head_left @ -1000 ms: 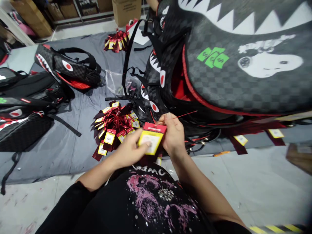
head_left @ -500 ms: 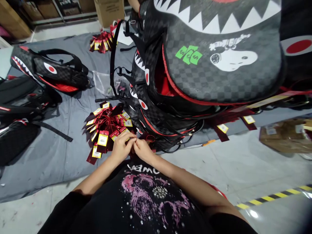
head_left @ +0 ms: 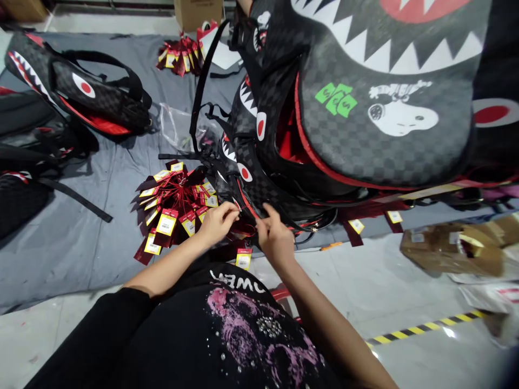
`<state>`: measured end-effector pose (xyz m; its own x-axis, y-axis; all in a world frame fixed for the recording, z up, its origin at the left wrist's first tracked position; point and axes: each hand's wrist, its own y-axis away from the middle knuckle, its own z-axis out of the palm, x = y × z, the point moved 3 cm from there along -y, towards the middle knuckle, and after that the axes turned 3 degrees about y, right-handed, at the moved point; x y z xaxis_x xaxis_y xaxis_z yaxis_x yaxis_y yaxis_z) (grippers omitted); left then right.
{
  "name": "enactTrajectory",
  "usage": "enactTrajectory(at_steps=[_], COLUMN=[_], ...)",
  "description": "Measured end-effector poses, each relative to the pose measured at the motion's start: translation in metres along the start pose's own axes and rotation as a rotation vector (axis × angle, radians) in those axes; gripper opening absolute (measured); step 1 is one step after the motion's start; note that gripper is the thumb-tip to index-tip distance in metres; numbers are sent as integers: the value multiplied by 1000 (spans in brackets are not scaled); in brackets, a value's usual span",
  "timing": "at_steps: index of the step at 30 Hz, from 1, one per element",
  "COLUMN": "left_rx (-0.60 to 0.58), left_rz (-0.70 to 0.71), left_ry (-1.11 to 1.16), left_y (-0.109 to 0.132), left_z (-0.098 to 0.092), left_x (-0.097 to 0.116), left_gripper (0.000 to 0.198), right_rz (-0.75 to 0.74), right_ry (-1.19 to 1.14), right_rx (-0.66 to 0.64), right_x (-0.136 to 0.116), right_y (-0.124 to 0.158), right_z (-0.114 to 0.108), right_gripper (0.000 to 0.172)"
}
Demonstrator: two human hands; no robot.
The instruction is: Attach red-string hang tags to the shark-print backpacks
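Note:
A stack of black checkered shark-mouth backpacks [head_left: 365,124] fills the upper right. Both hands work at the bottom edge of the lowest backpack [head_left: 259,183]. My left hand [head_left: 217,220] is pinched shut on a thin red string by the bag's edge. My right hand [head_left: 274,233] has its fingers curled at the straps, closed on something I cannot make out. A red and yellow hang tag [head_left: 244,259] dangles below, between my hands. A fan-shaped pile of like hang tags [head_left: 170,208] lies just left of my left hand on the grey cloth [head_left: 81,237].
More shark backpacks [head_left: 81,94] lie at the left on the cloth. A second bunch of tags [head_left: 180,56] and a cardboard box [head_left: 198,12] sit at the back. A clear plastic bag [head_left: 176,129] lies mid-cloth. A brown carton [head_left: 450,248] rests on the floor, right.
The tag I held up a second ago now hangs from the lowest bag. My hands dropped, met, then moved apart, the right one shifting rightward to the straps.

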<state>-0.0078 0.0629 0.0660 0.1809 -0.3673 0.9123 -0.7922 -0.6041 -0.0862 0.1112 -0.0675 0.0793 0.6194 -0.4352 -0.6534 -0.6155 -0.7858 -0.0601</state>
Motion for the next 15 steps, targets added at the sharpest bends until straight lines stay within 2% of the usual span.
enactTrajectory(at_steps=[2,4,7,11,15], left_rx=[-16,-37,-81,-169,-253], left_rz=[28,46,54,65,122], left_ry=[-24,-49,-80,-92,-91], left_y=[-13,-24,-35,-42,-47], left_z=[1,3,7,15,28], left_x=[2,3,1,-2,10], left_gripper=[16,20,24,26,24], right_rz=[21,13,-2,27,-17], right_ry=[130,170,93,16,-10], right_rx=[92,106,103,143,134], right_x=[1,3,11,26,29], right_y=[-10,-16,-14,-6,-6], right_z=[-14,-19,-17,-12,-11], right_gripper=[42,35,27,33,30])
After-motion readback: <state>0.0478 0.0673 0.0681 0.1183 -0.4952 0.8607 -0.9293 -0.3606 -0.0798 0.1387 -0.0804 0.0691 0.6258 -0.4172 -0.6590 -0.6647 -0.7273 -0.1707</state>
